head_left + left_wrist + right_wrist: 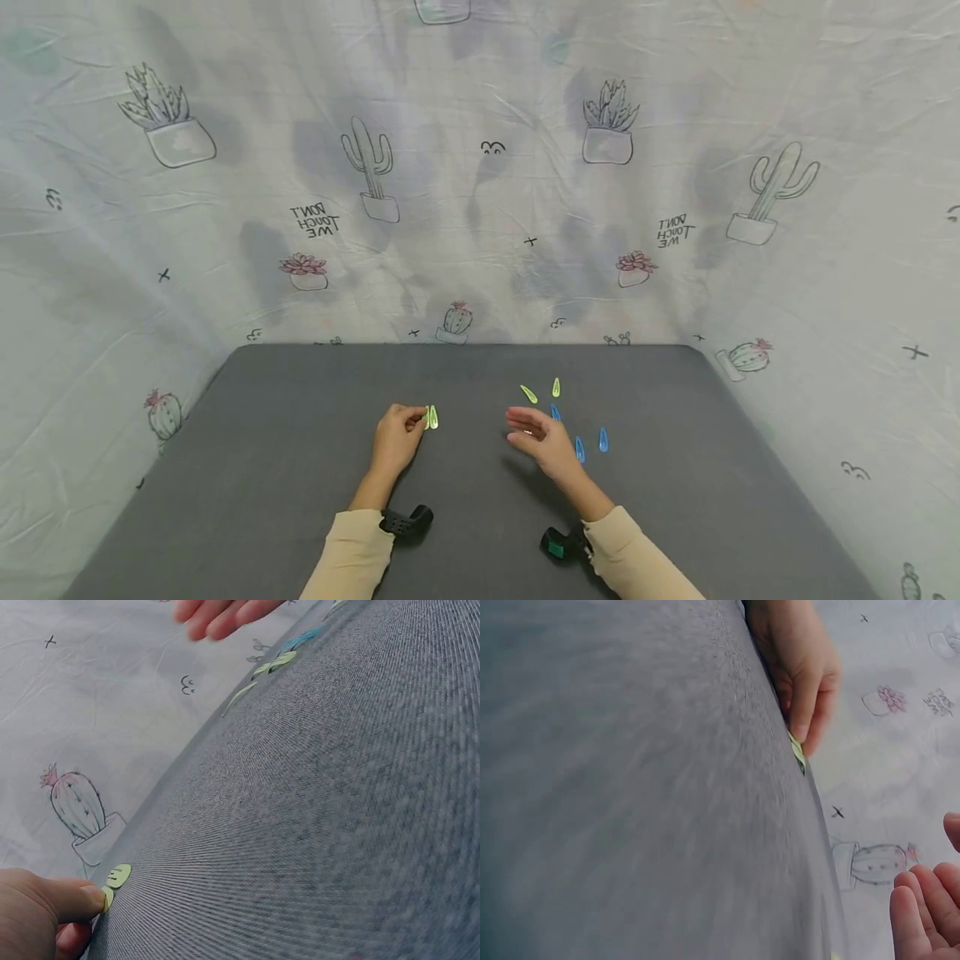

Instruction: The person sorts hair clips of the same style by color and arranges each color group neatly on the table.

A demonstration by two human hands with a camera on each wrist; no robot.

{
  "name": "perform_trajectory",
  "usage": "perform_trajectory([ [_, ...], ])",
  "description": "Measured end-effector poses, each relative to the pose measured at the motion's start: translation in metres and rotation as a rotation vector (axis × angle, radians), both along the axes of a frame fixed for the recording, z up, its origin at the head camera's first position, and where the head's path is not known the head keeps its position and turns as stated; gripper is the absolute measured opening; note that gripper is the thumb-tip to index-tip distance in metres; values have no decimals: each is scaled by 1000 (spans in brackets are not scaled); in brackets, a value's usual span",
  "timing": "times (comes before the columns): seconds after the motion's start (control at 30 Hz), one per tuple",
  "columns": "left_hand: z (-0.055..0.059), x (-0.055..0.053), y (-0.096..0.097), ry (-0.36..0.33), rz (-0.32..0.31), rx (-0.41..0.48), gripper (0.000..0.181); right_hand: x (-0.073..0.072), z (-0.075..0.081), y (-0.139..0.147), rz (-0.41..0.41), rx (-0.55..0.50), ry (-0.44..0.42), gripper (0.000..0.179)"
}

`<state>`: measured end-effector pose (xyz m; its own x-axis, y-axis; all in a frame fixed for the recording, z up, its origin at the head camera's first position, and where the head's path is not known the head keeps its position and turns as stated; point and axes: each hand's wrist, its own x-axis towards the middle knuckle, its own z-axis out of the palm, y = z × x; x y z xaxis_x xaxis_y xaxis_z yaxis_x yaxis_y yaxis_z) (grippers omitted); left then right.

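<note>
My left hand (pixel 397 435) is at the middle left of the table, thumb and fingertips pinching a yellow-green snap hair clip (pixel 109 899). Right beside it lies a second yellow-green hair clip (pixel 433 417). My right hand (pixel 547 446) is held above the table with fingers apart from the thumb and nothing between them. Around and behind that hand lie two yellow-green clips (pixel 557 387) and several blue hair clips (pixel 603 440). One blue clip (pixel 555 412) is partly covered by the right hand. A bit of yellow-green shows between its fingers, mostly hidden.
A dark grey cloth-covered table (pixel 285 467) spreads under both hands. Behind it and along the sides hangs a pale sheet (pixel 480 192) printed with cacti. Each wrist carries a black camera strap (pixel 407 522).
</note>
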<state>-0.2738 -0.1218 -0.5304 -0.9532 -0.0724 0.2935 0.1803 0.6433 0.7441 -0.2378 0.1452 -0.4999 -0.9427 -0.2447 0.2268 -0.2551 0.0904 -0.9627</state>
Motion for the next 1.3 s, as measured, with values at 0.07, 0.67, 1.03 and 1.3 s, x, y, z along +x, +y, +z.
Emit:
perform_trajectory([
  [0.07,0,0,0,0,-1,1,16,4,-3,9,-21,2,12,45],
  [0.67,-2,0,-1,27,-16,17,17,39,-6,46,-236,28,39,40],
  [1.03,-2,-1,-2,18,-11,9,16,40,-16,50,-380,86,3,39],
  [1.3,-3,0,-2,22,-14,13,16,53,7,42,-415,178,-44,37],
])
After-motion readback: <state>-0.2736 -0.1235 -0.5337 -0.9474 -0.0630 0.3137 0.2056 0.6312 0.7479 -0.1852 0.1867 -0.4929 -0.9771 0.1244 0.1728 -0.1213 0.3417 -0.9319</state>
